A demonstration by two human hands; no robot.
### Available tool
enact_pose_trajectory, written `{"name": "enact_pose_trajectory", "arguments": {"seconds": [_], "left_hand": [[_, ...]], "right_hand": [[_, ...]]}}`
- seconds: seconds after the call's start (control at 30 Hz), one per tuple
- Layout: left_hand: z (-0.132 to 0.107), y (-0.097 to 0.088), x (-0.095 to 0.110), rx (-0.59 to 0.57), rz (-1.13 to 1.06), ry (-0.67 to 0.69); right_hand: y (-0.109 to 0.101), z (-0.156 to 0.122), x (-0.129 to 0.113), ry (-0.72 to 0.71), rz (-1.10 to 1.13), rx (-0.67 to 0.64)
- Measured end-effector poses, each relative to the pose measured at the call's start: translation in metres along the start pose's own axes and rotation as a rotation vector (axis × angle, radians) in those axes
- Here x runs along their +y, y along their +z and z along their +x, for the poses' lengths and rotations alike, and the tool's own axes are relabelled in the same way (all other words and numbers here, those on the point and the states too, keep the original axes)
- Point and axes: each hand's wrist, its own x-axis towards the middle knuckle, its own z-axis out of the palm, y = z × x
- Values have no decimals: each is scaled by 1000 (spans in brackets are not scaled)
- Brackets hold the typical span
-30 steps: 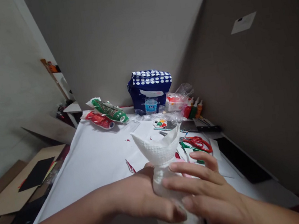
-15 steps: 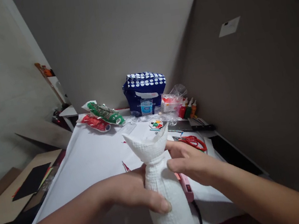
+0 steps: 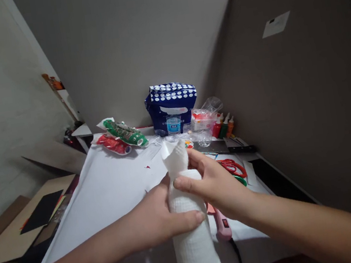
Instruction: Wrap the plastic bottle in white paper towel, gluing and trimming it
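Observation:
A white, bottle-shaped bundle (image 3: 196,251) wrapped in quilted paper towel or cloth stands upright before me, narrowed at the neck, with a flared end on top. My left hand (image 3: 160,217) is wrapped round its middle, thumb across the front. Higher up, just below the neck, my right hand (image 3: 212,183) grips it with the thumb pressed on the wrapping; its other fingers are partly hidden behind. A pink glue gun (image 3: 223,227) with a black cord lies just right of the bundle. Red-handled scissors (image 3: 235,167) rest beyond my right hand.
Two fish-shaped crafts, one green (image 3: 126,132) and one red (image 3: 113,145), lie at the back left of the white-covered table (image 3: 111,185). A blue bag (image 3: 172,110) stands against the wall. Paint bottles (image 3: 223,128) and a knife (image 3: 240,149) are at the right.
The white bundle has turned, so its flared end shows narrower. My right hand has shifted left onto the neck area, and my left hand sits a little higher in view.

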Motion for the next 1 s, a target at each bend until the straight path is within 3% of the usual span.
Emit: {"name": "enact_pose_trajectory", "arguments": {"seconds": [0.1, 0.27, 0.33, 0.4, 0.57, 0.7, 0.8, 0.87, 0.93, 1.0], "left_hand": [[-2, -5, 8, -49, -21, 37], [-2, -7, 6, -81, -102, -51], [-2, -6, 2, -90, -118, -57], [-2, -5, 0, -108, -113, -27], [-1, -2, 4, -116, -42, 14], [-2, -2, 7, -174, -26, 18], [-2, -4, 4, -204, -61, -8], [-2, -6, 0, -213, -87, -43], [-2, -7, -3, -229, -98, -69], [-2, -7, -2, -268, -118, -24]], "right_hand": [[-4, -10, 1, 13, 44, -65], [-14, -26, 10, 170, 86, 11], [-13, -31, 9, 169, 64, -4], [-9, -36, 7, 12, -52, 35], [-1, -53, 5, -627, -483, 182], [-1, -69, 1, -945, -794, 217], [-3, -76, -10, -1016, -977, 206], [-4, -79, -16, -969, -1033, 93], [-4, -80, -19, -891, -977, 58], [-1, -79, -15, -816, -804, 128]]}}
